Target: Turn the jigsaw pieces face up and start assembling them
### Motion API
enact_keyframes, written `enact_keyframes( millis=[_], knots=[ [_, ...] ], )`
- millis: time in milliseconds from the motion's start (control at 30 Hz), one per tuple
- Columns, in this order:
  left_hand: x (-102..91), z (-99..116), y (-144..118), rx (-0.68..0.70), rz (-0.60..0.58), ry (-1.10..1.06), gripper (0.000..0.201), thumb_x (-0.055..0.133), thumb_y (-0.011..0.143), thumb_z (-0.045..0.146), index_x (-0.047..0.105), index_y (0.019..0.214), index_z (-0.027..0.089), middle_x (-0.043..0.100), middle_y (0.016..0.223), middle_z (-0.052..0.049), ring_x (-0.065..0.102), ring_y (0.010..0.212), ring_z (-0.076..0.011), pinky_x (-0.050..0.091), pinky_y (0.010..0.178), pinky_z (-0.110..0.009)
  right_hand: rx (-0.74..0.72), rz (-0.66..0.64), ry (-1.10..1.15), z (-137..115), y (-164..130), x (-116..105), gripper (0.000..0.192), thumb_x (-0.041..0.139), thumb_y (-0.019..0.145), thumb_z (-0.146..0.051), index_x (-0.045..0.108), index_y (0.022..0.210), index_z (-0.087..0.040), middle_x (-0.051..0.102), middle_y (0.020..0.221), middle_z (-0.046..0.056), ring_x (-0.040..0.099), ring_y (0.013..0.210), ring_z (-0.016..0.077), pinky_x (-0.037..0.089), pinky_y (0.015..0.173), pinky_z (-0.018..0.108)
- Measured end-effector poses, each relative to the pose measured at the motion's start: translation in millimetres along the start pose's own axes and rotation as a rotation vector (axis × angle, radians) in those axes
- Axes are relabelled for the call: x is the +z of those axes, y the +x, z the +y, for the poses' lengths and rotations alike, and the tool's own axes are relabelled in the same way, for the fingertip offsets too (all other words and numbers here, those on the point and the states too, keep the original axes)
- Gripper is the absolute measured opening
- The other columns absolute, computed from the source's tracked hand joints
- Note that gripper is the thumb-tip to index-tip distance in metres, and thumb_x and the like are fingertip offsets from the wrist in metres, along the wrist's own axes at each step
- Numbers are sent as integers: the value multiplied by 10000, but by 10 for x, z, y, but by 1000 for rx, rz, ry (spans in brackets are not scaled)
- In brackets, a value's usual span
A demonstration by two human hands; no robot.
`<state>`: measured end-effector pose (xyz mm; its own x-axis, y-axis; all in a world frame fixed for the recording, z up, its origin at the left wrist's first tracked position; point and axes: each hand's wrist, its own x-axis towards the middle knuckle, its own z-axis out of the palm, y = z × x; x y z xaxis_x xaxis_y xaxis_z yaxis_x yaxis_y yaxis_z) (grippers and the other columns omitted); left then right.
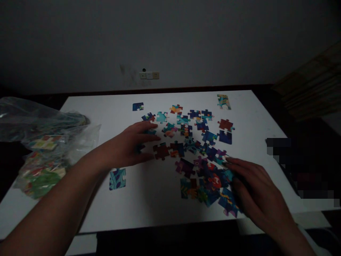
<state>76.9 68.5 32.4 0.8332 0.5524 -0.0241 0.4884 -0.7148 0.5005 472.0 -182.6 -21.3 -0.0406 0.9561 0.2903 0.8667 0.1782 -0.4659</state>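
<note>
Many colourful jigsaw pieces lie loose in a broad cluster on the white table, some overlapping. My left hand (pixel 133 144) is over the cluster's left side, fingers spread, partly covering a few pieces. Just past its fingertips lies a dark red jigsaw piece (pixel 161 151). My right hand (pixel 257 192) rests at the cluster's right edge, fingers stretched out and thumb apart. Its fingertips are at the heaped pieces, near one with a red-orange figure (pixel 216 180). A blue piece with a yellow wavy shape (pixel 228 202) lies beside the right thumb.
The table (pixel 149 202) stands near a grey wall with sockets (pixel 149 75). Clear plastic bags (pixel 48 156) holding coloured items are at the left. Separate corner pieces include a teal one (pixel 117 179), a dark blue one (pixel 137 106) and a yellow-teal one (pixel 223 102).
</note>
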Motion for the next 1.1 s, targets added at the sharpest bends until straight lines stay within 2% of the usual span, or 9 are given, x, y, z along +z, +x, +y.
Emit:
enact_keyframes(
  millis=[133,233,500,600,700,767,867,967,1100],
  knots=[
    [133,43,101,-16,-15,84,710,668,1084,540,536,1729,274,256,1912,-158,268,1758,-442,281,1417,-657,10,21,-20,-11,24,9,474,567,1094,-242,620,1560,-311,712,1517,109,678,1372,344,582,1102,578],
    [243,90,168,-41,-59,192,739,573,1131,587,403,1800,322,220,1921,-150,157,1778,-474,236,1407,-714,31,57,-43,-11,59,18,437,565,1099,-238,635,1526,-298,736,1471,114,687,1347,336,586,1092,567],
    [260,-52,79,-27,-77,264,807,587,1113,640,319,1825,372,166,1939,-100,148,1783,-456,244,1415,-672,194,211,-46,-32,101,20,302,561,1117,-225,715,1371,-283,783,1363,120,715,1289,332,588,1081,575],
    [238,-113,38,-40,-89,252,810,568,1118,636,287,1833,380,157,1942,-82,155,1784,-443,237,1419,-663,143,235,-33,-75,13,-66,284,593,1107,-208,720,1352,-277,777,1381,124,708,1304,342,562,1110,602],
    [221,-125,17,-44,-99,231,807,538,1120,666,284,1833,387,125,1944,-77,164,1781,-446,234,1417,-672,-22,185,-76,-102,-114,-135,342,678,1045,-163,723,1363,-279,788,1375,114,705,1313,353,570,1112,605],
    [181,-107,1,-59,-109,224,802,509,1119,698,287,1830,401,116,1946,-60,168,1779,-451,230,1416,-682,-93,136,-97,-102,-176,-130,396,715,1010,-149,724,1383,-285,795,1385,105,705,1320,358,592,1098,603],
    [37,-55,-30,-107,-117,246,787,470,1128,718,290,1825,399,95,1954,-11,173,1771,-478,192,1417,-722,-56,123,-123,-89,-188,-64,426,727,1009,-174,720,1418,-293,783,1449,101,705,1341,366,597,1114,632],
    [-186,59,-47,-125,-13,286,863,508,1064,811,320,1808,416,34,1958,77,200,1757,-505,198,1433,-696,4,117,-149,-85,-139,-22,437,719,1036,-219,697,1470,-268,746,1531,128,669,1416,385,558,1184,674],
    [-404,465,-39,-67,72,308,789,537,1062,773,427,1759,419,234,1929,91,354,1710,-465,326,1405,-668,-77,129,-93,-110,-175,-53,461,738,1028,-233,681,1486,-231,745,1516,154,630,1467,386,543,1201,654]
  ],
)
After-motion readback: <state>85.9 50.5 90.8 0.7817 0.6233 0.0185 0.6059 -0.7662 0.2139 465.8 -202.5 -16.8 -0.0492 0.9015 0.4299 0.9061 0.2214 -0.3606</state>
